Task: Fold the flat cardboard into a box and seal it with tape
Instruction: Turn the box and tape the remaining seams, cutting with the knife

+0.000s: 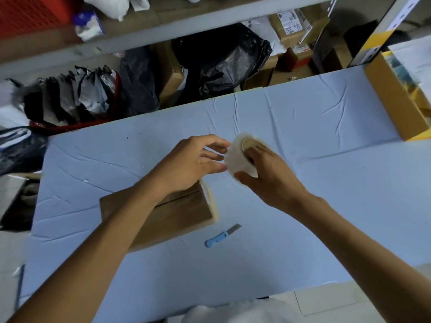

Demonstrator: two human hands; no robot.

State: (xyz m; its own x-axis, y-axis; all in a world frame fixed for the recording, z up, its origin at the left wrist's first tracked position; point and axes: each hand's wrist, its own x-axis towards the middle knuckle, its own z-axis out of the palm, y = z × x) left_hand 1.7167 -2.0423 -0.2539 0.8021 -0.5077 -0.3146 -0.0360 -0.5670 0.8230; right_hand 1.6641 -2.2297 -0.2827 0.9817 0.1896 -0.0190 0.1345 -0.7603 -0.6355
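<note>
White tape roll (236, 159) gripped by right fingers (262, 150), left fingers (215, 143) spread loosely beside it.

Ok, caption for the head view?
Right hand holds tape roll, left hand open beside it, cardboard lying on table.

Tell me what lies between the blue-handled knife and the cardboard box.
Only bare blue table cover separates the knife from the cardboard box, as the head view shows.

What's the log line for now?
right hand: grips tape roll | left hand: at roll's edge | box: on table | knife: beside box
</note>
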